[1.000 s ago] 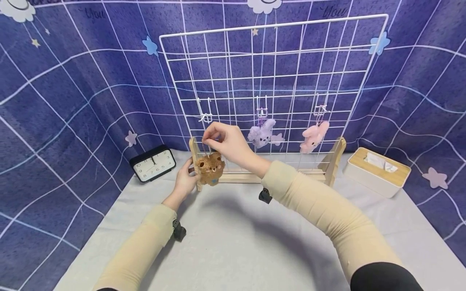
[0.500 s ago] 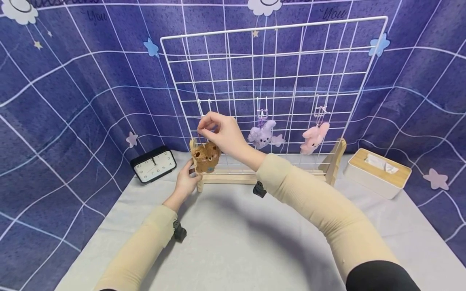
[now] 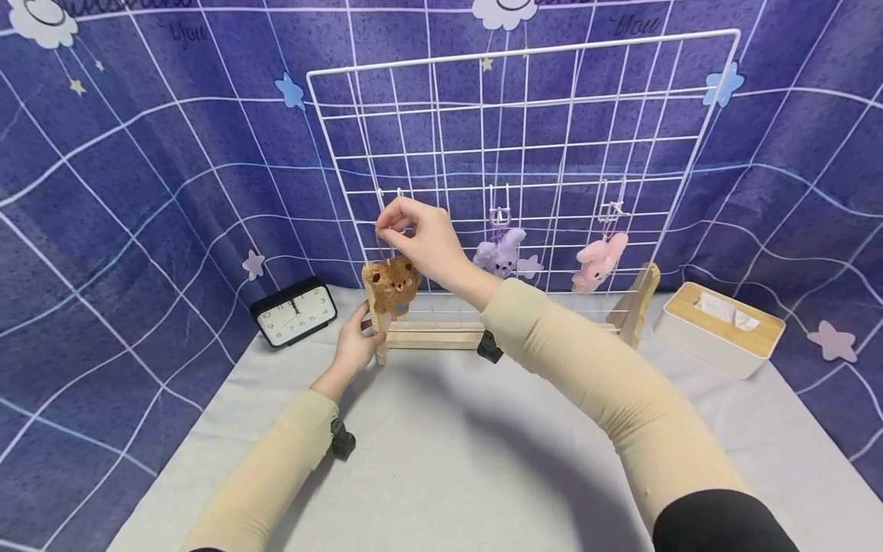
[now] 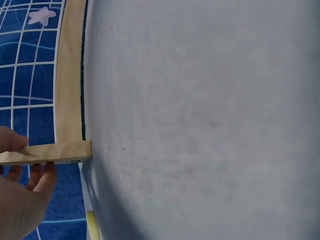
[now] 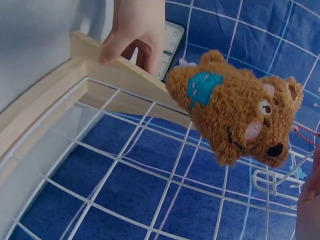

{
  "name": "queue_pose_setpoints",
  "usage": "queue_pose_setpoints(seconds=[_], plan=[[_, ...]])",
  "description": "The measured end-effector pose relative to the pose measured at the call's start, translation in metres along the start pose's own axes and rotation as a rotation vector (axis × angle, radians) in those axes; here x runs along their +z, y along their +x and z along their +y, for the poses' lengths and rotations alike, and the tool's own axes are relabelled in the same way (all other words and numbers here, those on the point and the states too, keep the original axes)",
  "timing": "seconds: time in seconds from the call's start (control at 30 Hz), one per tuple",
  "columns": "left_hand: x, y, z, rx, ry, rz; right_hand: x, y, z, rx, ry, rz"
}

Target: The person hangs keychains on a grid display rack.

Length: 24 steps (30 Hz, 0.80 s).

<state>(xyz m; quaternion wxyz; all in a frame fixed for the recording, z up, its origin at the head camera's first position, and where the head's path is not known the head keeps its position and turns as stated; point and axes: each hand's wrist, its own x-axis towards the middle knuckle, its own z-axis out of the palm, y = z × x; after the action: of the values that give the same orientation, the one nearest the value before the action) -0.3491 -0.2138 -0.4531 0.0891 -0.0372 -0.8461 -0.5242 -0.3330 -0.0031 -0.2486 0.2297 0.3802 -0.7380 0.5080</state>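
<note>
My right hand pinches the thin red cord of a brown teddy bear keychain. The bear hangs below those fingers, in front of the left end of a white wire grid rack. Its blue patch and face show in the right wrist view, close to a white wire hook on the grid. Lower down, my left hand grips the rack's wooden side support, thumb on one side and fingers on the other. Right of the bear, a purple plush keychain and a pink one hang from hooks.
A black-framed clock stands left of the rack. To the right sits a white tissue box with a wooden lid. A wooden crossbar runs along the rack's base on the white-covered table. Patterned blue curtain surrounds it.
My right hand has risen and shifted slightly left, lifting the bear keychain by its cord towards the left hook. The left hand has stayed on the wooden support.
</note>
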Motion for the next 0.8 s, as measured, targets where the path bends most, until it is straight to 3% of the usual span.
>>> queue_pose_setpoints(seconds=[0.3, 0.4, 0.47, 0.57, 0.6, 0.7, 0.8], plan=[[0.002, 0.0, 0.0, 0.019, 0.034, 0.021, 0.001, 0.007, 0.006, 0.031, -0.034, 0.005], [0.01, 0.007, 0.001, 0.041, 0.026, -0.01, -0.006, 0.005, 0.01, 0.057, -0.056, 0.022], [0.006, 0.008, -0.002, 0.068, 0.015, -0.034, -0.004, 0.007, 0.01, 0.079, -0.068, 0.037], [-0.015, 0.003, -0.012, 0.094, 0.024, -0.011, 0.014, 0.015, 0.007, 0.09, -0.061, 0.012], [-0.03, -0.005, -0.016, 0.086, 0.034, 0.023, 0.028, 0.021, 0.003, 0.081, -0.045, -0.023], [-0.071, -0.031, -0.025, 0.018, 0.087, 0.117, 0.066, 0.035, -0.007, 0.045, 0.001, -0.141], [-0.095, -0.049, -0.027, -0.039, 0.125, 0.141, 0.087, 0.042, -0.014, 0.033, 0.021, -0.204]])
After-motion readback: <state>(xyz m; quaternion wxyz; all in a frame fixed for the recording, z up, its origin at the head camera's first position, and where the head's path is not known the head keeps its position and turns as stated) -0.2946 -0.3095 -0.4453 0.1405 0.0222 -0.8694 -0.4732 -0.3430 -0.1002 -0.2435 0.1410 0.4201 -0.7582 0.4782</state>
